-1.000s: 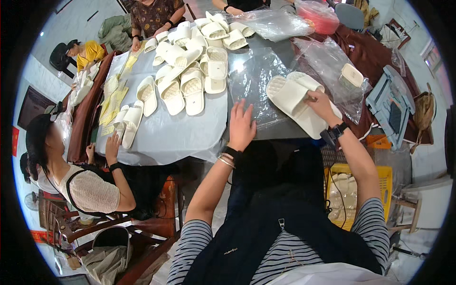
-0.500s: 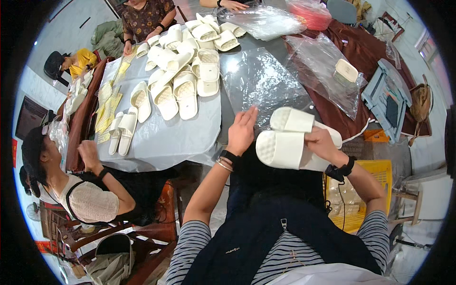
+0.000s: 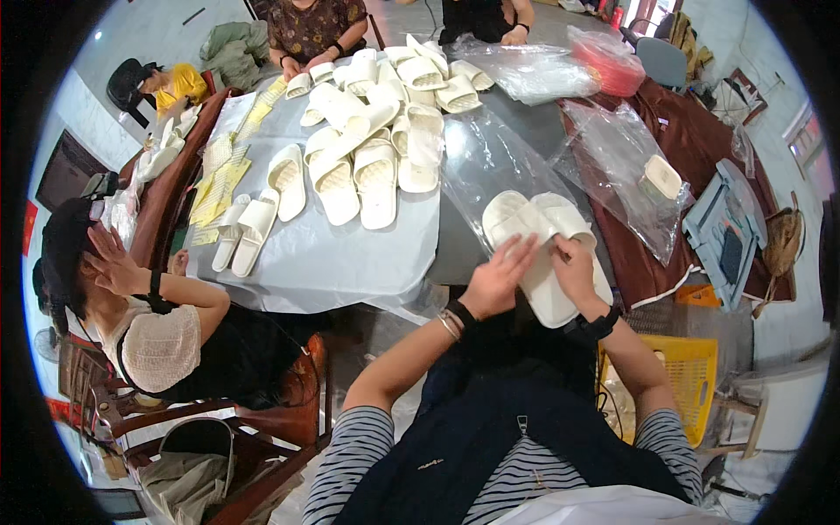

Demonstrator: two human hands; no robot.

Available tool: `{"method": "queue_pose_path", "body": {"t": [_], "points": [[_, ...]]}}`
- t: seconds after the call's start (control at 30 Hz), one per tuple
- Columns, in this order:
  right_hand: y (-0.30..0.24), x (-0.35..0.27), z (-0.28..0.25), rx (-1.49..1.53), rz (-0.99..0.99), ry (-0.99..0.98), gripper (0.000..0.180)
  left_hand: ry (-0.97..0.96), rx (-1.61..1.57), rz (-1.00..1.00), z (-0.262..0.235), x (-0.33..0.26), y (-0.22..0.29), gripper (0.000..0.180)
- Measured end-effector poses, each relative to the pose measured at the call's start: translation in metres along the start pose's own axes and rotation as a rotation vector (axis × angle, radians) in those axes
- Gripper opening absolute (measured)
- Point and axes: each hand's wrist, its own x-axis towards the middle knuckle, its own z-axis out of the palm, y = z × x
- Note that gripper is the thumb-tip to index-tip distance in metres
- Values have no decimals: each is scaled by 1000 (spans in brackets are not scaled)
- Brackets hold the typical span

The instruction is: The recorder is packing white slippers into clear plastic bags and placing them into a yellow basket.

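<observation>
The left hand [image 3: 500,278] lies spread, fingers flat, on a pair of white slippers [image 3: 538,241], pressing on the nearer side of the stacked pair. The right hand [image 3: 573,267] grips the same pair from the right, its fingers curled over the top slipper's strap and its thumb tucked under. Both hands thus hold the pair, which sits at the near edge of the table [image 3: 464,245], just in front of the person's chest, toes pointing away to the left. A black band is on each wrist, with thin bracelets beside it on the left one.

Just beyond the pair lies a clear plastic bag [image 3: 490,162], flat on the dark tabletop. To the right, another clear bag [image 3: 617,162] holds a single pale slipper [image 3: 661,179]. Further right rests a blue-grey tray [image 3: 722,227]. Below the right elbow stands a yellow crate [image 3: 691,376].

To the left of the hands a white sheet [image 3: 324,254] covers the table, and on it sits a heap of slippers [image 3: 376,122], soles and straps mixed, with one pair [image 3: 245,232] set apart near the left edge. A seated person [image 3: 157,341] at the left raises a hand to the head. Two more people [image 3: 315,26] sit at the far end, hands near the heap. A red basket [image 3: 604,66] in plastic stands at the far right corner.
</observation>
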Motion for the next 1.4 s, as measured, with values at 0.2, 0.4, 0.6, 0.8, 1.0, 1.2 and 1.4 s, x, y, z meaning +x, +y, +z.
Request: {"method": "queue_pose_path", "body": {"t": [0.2,0.4,0.6,0.8,1.0,1.2,1.4], "points": [[-6,-24,-8,-28,-285,-52,34,-25,-123,11,-13,2,31,91],[-17,-39,-38,64,-190,8,34,-82,-180,125,-22,-2,53,96],[-8,-44,-48,67,-14,276,15,153,-143,-87,-34,8,49,91],[-10,-62,-43,-102,-185,130,17,-112,-66,31,-19,-8,48,91],[-17,-56,-45,-188,-183,-16,20,-175,-30,3,-18,-1,45,95],[19,-24,-24,-96,-318,-48,38,-257,-106,127,-13,9,51,96],[11,11,-10,-118,-290,-110,44,-260,-116,96,-16,4,57,99]]}}
